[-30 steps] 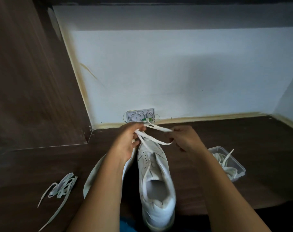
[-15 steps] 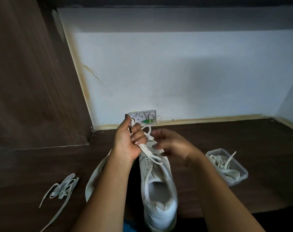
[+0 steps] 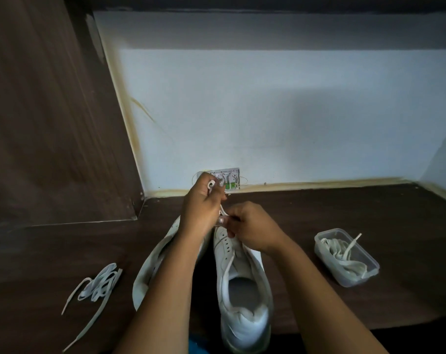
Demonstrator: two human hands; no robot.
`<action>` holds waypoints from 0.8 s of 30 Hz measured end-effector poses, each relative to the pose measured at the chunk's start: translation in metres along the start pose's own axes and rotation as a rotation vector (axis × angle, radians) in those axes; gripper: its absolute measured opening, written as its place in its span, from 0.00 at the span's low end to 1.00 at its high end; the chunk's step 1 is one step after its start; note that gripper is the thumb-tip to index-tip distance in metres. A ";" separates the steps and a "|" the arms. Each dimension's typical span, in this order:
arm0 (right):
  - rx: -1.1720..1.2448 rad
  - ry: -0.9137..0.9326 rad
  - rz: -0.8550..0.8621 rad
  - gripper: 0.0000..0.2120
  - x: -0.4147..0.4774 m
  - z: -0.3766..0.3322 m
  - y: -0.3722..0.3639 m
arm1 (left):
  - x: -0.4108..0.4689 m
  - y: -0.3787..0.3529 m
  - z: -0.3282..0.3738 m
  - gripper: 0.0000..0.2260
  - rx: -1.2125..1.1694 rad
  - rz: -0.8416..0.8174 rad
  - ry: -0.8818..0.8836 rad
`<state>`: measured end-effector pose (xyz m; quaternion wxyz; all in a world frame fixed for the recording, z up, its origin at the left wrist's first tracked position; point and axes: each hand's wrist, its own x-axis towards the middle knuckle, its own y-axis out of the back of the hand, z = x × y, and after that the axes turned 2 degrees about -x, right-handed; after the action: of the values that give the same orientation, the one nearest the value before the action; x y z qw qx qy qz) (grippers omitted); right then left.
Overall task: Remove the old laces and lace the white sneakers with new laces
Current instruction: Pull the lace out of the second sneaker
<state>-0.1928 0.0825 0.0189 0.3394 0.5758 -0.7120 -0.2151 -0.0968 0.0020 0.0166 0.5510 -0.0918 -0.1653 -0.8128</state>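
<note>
**Sneaker** (image 3: 242, 290): white, upright on the table (image 3: 370, 213), heel toward the person. Reference point for all entries. The eyelets showing near its toe look bare.

**Second sneaker** (image 3: 150, 267): just left of the sneaker, tipped on its side, partly under the left forearm. Its lacing is hidden.

**Lace** (image 3: 222, 210): above the sneaker's toe, running between the two hands.

**Left hand** (image 3: 201, 208): above the toe, fingers curled round a gathered bunch of lace, with a loop showing at the top of the fist.

**Right hand** (image 3: 255, 227): over the toe, almost touching the left hand, thumb and fingers pinching the lace close to the sneaker.

**Loose lace** (image 3: 99, 282): well left of the sneaker, on the table.

**Tub** (image 3: 354, 282): clear, right of the sneaker, with more laces inside.

**Change:** a second ago the hands were apart with the lace stretched between them. They have since closed together, and the left hand has risen, bunching the slack.

**Reading:** work is at the lowest eyelets. Whether this is the old lace coming out or a new one starting cannot be told.
</note>
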 end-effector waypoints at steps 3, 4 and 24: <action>0.097 -0.039 0.082 0.15 0.002 0.004 0.005 | -0.002 -0.004 -0.006 0.10 0.126 -0.161 0.053; 0.139 -0.053 0.087 0.16 0.002 0.003 0.005 | -0.003 -0.003 -0.006 0.11 0.147 -0.197 0.088; 0.170 -0.037 0.176 0.12 0.014 -0.101 -0.079 | -0.044 0.096 0.007 0.22 0.036 0.130 0.217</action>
<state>-0.0676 0.0581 0.0357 0.2937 0.5336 -0.7817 -0.1340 0.0079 0.0098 0.0245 0.6187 -0.0041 -0.1130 -0.7774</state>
